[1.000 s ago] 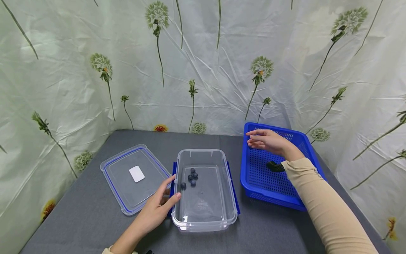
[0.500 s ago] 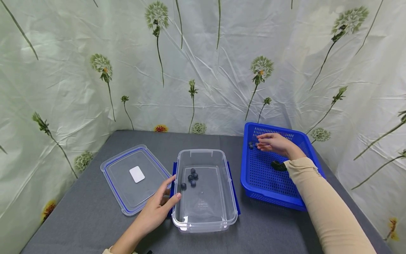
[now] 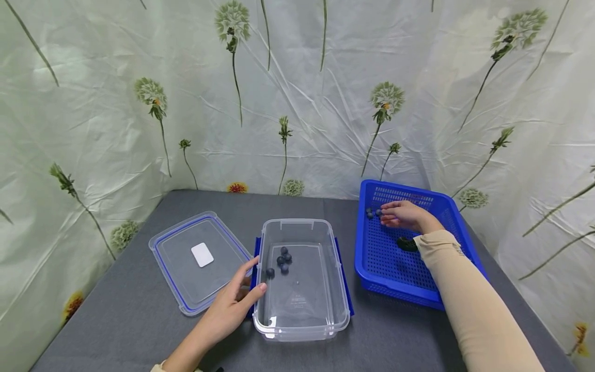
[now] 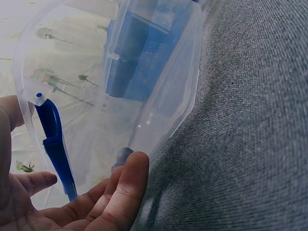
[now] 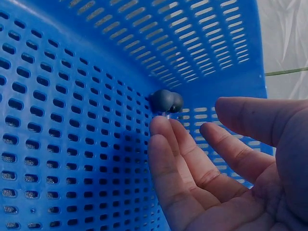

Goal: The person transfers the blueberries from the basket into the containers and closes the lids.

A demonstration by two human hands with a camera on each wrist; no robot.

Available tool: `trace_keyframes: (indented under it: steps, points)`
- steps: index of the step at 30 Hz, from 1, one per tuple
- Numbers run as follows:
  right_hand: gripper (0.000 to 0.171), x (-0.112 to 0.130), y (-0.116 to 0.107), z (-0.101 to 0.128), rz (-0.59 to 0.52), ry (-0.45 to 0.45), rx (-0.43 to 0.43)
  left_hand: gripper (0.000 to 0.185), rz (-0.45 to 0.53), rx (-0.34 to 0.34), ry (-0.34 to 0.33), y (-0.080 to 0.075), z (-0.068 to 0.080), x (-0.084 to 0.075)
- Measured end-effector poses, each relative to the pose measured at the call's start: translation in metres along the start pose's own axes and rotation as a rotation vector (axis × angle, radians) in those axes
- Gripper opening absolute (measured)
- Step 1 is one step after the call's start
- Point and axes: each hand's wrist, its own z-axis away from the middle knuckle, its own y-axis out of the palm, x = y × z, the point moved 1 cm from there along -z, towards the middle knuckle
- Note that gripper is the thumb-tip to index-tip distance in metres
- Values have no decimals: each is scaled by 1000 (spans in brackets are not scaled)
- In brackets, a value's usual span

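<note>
My left hand (image 3: 229, 301) holds the near-left side of a clear plastic food container (image 3: 302, 310), thumb over the rim and fingers along the outer wall by a blue side clip (image 4: 55, 139). Several blueberries (image 3: 280, 260) lie on the container's floor. Inside the blue basket (image 3: 360, 248), my right hand (image 3: 404, 215) reaches toward the back-left corner with fingers gently bent and spread from the thumb. Its fingertips are right at the blueberries (image 5: 164, 101) gathered in that corner; nothing shows between the fingers.
A clear lid (image 3: 176, 268) with a blue seal and a white label lies left of the container on the grey cloth (image 3: 116, 320). In the basket, a dark green curved object (image 3: 406, 244) lies partly hidden by the right wrist. A floral curtain (image 3: 325, 103) stands behind.
My right hand has shifted right and slightly down within the basket, uncovering blueberries in its corner. The left hand and container stay where they were.
</note>
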Motion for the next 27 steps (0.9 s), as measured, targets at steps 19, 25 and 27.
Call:
trace_keyframes:
  steps: [19, 25, 27]
  points:
    - [58, -9, -9, -4, 11, 80, 47, 66, -10, 3, -14, 2, -2, -3]
    - [51, -8, -4, -6, -36, 82, 44, 66, -5, 16, -13, 2, -2, -2]
    - [50, -7, -2, -9, -51, 74, 62, 66, -1, 15, -17, 1, -1, -1]
